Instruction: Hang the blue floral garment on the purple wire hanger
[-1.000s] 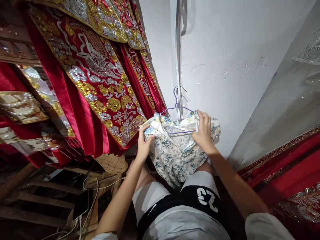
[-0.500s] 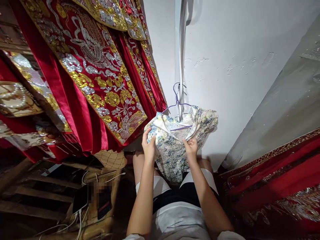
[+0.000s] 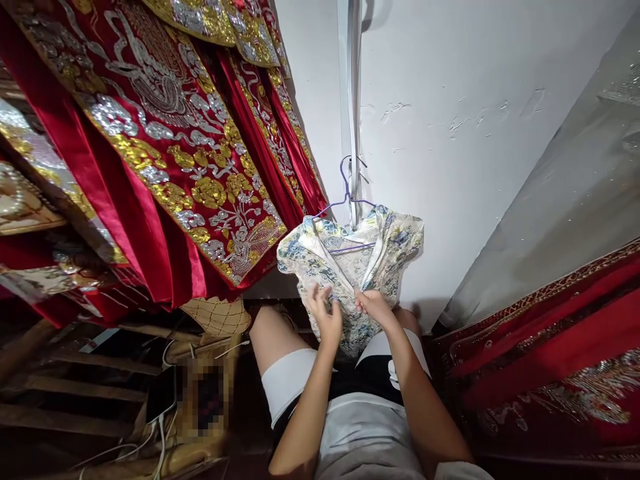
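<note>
A short-sleeved floral blouse (image 3: 400, 240) hangs in front of me on a purple wire hanger (image 3: 346, 193). The hanger's hook is caught on a fitting at a pale vertical strip on the wall. My right hand (image 3: 374, 305) pinches the blouse front at the bottom of the V-neck. My left hand (image 3: 326, 317) is just left of it, over the blouse front, fingers spread and curved; whether its fingertips touch the cloth I cannot tell. The blouse's lower part hangs between my knees, partly hidden by my hands.
Red embroidered drapery (image 3: 210, 193) with gold and silver sequins fills the left. A wooden bench (image 3: 90, 383) at lower left bears a phone (image 3: 161, 395) with white cables. Red sequined cloth (image 3: 565, 373) lies at lower right, beside the white wall (image 3: 450, 133).
My left hand has let go of the blouse's left shoulder and moved down and right toward its middle. My right hand keeps its pinch, slightly lower. The view has shifted a little.
</note>
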### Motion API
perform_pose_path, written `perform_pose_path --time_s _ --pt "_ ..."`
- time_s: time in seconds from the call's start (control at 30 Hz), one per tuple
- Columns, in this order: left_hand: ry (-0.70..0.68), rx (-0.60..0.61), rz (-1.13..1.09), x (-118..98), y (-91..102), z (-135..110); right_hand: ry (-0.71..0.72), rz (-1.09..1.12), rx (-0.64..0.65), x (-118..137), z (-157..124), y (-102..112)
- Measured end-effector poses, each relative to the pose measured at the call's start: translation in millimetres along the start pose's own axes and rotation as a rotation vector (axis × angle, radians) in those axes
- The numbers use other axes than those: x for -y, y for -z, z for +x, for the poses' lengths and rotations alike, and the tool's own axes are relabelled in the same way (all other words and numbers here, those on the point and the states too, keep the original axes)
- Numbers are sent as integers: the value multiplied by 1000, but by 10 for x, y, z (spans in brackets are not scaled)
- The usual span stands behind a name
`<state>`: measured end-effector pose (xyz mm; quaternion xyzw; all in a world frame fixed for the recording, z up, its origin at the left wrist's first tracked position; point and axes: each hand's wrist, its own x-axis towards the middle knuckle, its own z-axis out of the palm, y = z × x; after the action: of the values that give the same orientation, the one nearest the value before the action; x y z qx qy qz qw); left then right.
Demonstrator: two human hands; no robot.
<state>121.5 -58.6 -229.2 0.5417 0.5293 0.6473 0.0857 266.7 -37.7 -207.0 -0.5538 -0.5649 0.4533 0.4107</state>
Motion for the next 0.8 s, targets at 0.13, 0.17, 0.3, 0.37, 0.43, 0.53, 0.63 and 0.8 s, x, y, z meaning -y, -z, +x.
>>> perform_pose_path --time_s 0.13,0.17,0.3,0.37,0.43,0.53,0.63,0.8 --pt "73 299 -139 11 -186 -208 13 61 61 85 -65 -68" --pt "104 326 -144 1 -196 -208 21 72 81 113 -93 -71" --pt "146 344 -146 -44 -165 -166 55 122 155 252 -219 -31" --pt "128 347 -172 -57 -146 -165 58 186 140 366 -244 21" --pt "117 369 -187 -53 -137 -174 65 270 84 543 -210 94" --pt "135 381 -181 1 -125 -186 126 332 4 936 -45 196" --pt "171 364 -174 102 -96 -210 224 346 -18 1376 160 206" --pt "188 404 -182 224 -17 -236 326 475 -81 1745 259 103"
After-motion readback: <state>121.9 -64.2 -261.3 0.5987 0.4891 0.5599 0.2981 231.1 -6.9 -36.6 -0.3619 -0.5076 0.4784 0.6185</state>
